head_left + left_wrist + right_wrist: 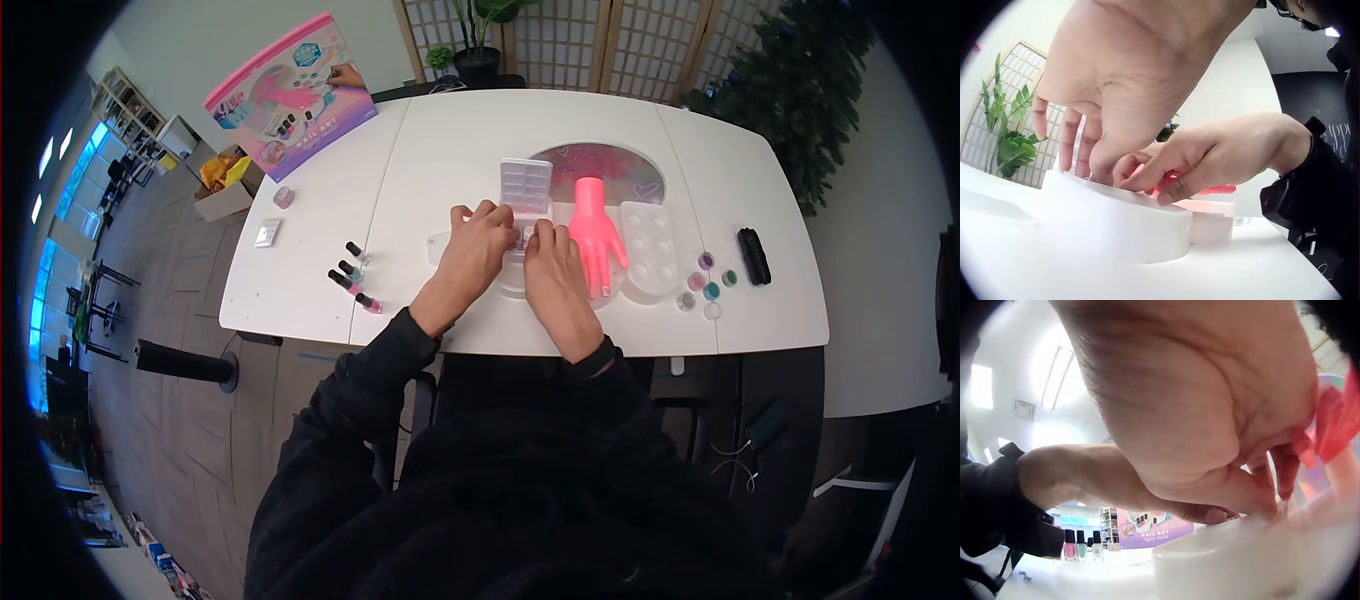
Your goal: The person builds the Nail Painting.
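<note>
My left hand (466, 252) and right hand (558, 280) meet over a white plastic stand (512, 285) in the middle of the table. In the left wrist view, the fingers of both hands reach down to the top of the white stand (1122, 225), fingertips close together. Bent fingers hide the small thing between them, and I cannot tell what it is. Behind them a compartmented lid (526, 182) stands raised. Just right of my right hand lies a bright pink model hand (594, 238), fingers toward me. A white tray with round wells (652, 250) is beside it.
Several nail polish bottles (350, 270) lie at left, near a small white packet (267, 233). A nail art box (295, 98) stands at the back left. Small coloured pots (711, 291) and a black case (754, 256) sit at right. An iridescent panel (610, 172) rises behind the model hand.
</note>
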{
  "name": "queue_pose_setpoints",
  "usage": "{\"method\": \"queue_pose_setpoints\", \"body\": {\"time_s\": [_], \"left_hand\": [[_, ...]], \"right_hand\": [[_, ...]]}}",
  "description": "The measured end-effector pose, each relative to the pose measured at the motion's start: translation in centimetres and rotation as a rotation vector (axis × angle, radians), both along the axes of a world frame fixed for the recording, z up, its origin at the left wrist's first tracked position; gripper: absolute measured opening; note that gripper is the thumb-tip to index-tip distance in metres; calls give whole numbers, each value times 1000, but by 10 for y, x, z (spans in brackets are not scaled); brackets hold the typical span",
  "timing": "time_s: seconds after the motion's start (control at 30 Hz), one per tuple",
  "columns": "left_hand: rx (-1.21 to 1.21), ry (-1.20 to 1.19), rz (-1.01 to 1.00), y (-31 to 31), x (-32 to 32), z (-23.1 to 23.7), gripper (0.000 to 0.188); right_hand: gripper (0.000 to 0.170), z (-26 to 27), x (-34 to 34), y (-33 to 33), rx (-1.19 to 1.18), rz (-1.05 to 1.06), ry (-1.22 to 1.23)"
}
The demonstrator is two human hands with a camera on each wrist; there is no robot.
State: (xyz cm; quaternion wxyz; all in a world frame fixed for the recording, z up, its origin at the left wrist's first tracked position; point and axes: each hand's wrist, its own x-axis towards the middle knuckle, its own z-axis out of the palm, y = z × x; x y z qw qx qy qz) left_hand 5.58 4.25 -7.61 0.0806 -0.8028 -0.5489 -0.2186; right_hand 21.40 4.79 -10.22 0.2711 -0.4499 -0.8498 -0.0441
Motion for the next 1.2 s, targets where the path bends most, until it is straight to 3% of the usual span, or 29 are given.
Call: {"method": "queue_pose_setpoints", "body": {"time_s": [0.1,0.2,0.67,0.83,0.9,1.2], "left_hand": [[23,-27,1,-1,-4,7,6],[-13,-27,5,-3,-6,6,6],[-133,117,33,-9,-4,4,23],[-159,67,-1,-14,-7,14,26],[9,54,-30,-20,-6,8,24],[-113,155,-8,-30,-1,5,32]], "right_hand": [[17,-2,1,1,15,-20,57],[17,2,10,0,53,105,65],[23,-2,8,8,66,99,-68],[27,7,17,0,14,144,-41],[29,6,19,-4,11,161,-12],[28,6,17,-6,-30,118,16]]}}
